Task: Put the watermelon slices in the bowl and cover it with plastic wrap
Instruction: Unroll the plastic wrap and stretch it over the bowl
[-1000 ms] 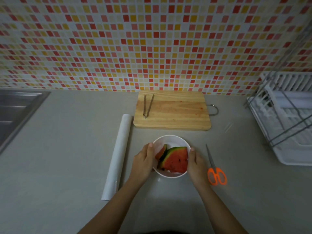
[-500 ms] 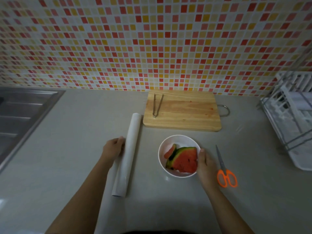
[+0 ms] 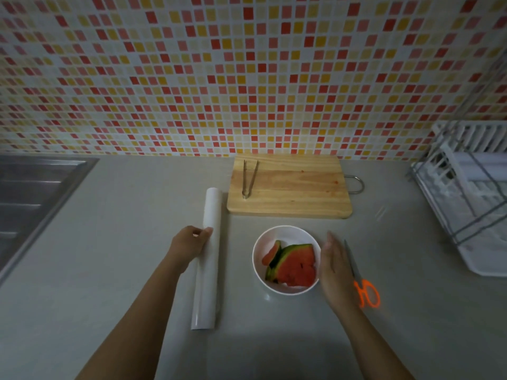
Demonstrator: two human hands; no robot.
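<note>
A white bowl [image 3: 288,234] sits on the grey counter and holds watermelon slices [image 3: 295,266], red flesh with green rind. To its left lies a long white roll of plastic wrap [image 3: 208,272], pointing away from me. My left hand [image 3: 189,244] rests against the left side of the roll, fingers curled onto it near its far half. My right hand [image 3: 333,266] hovers flat and a little blurred just right of the bowl's rim, fingers straight and holding nothing.
A wooden cutting board [image 3: 290,187] with metal tongs [image 3: 249,178] lies behind the bowl. Orange-handled scissors [image 3: 363,283] lie right of my right hand. A white dish rack [image 3: 472,196] stands at the far right, a steel sink [image 3: 33,193] at the far left.
My left hand left the bowl and went left to the plastic wrap roll, closing onto it. My right hand has come off the bowl's rim and opened flat.
</note>
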